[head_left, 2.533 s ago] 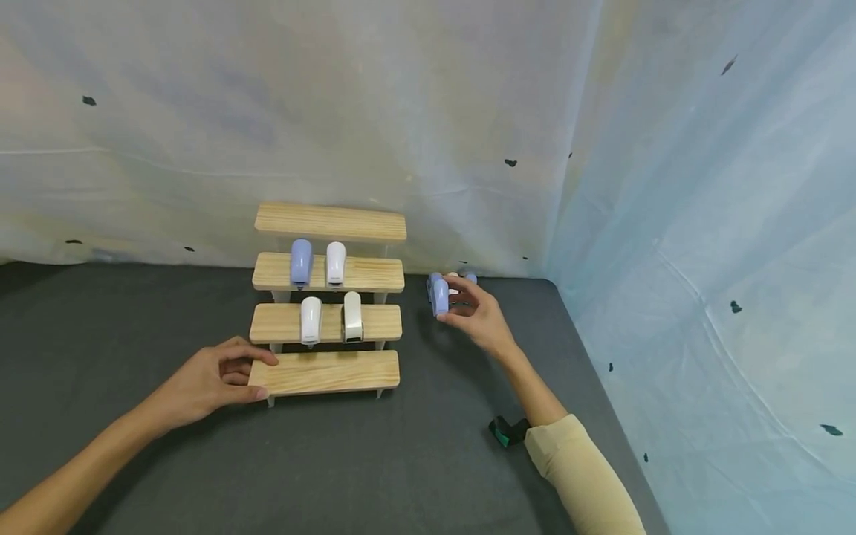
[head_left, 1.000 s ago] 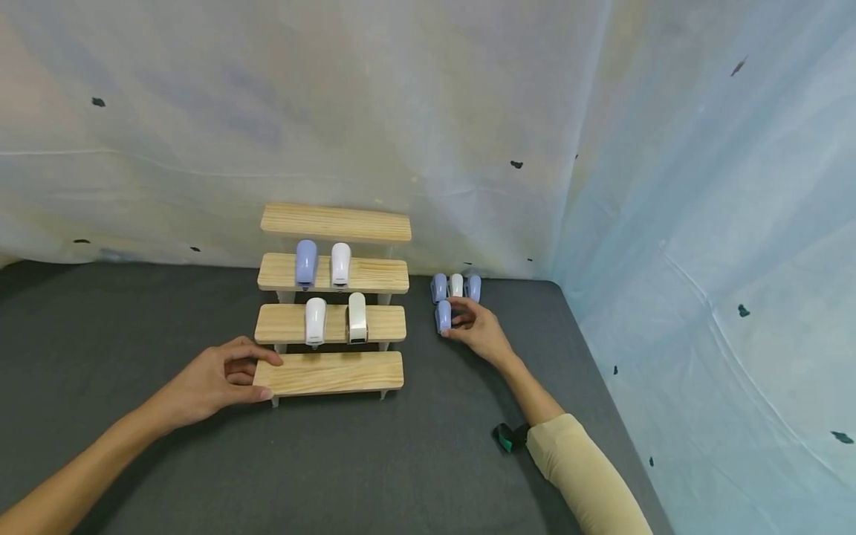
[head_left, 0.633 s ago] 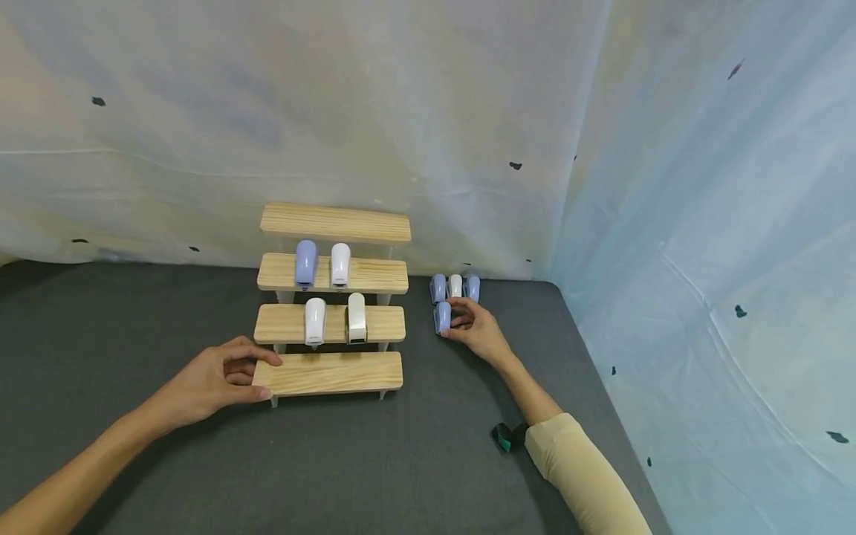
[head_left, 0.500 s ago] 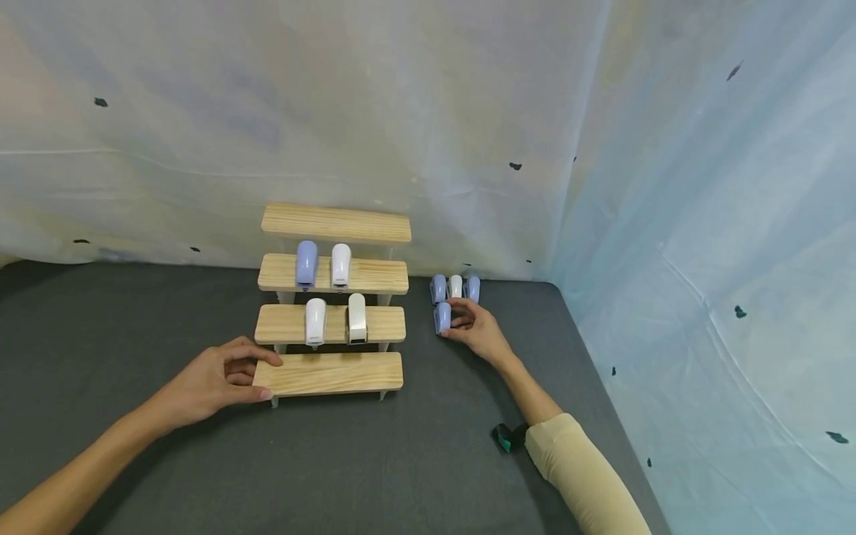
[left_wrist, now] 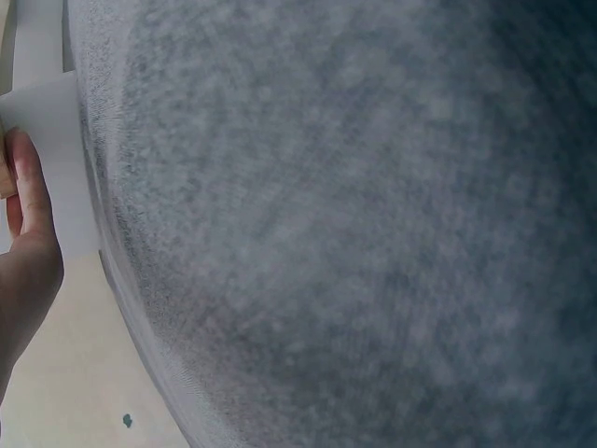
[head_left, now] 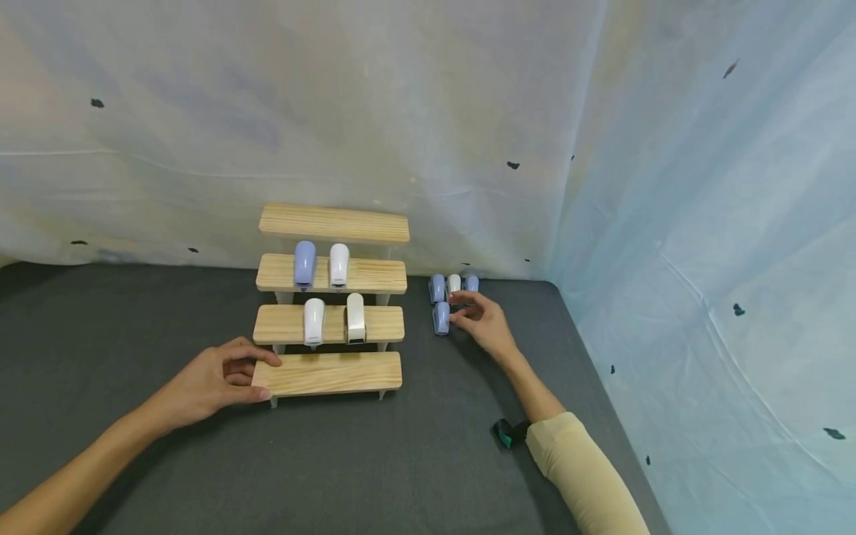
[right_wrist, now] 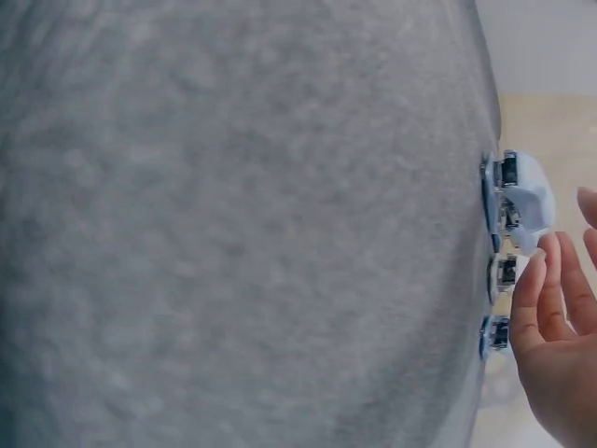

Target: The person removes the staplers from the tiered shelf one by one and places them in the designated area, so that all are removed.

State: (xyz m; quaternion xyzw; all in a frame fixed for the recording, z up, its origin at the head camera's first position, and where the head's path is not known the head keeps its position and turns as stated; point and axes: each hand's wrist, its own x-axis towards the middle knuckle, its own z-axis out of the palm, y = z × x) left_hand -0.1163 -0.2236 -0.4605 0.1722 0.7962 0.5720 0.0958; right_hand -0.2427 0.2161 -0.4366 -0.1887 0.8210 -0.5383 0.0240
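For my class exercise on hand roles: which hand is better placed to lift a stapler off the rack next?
Probably the right hand: it appears free, beside the front blue stapler, while the left hand is busy gripping the bottom shelf.

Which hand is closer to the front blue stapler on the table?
Right. The right hand is just right of the front blue stapler; the left hand is farther off, holding the lowest shelf at its left end.
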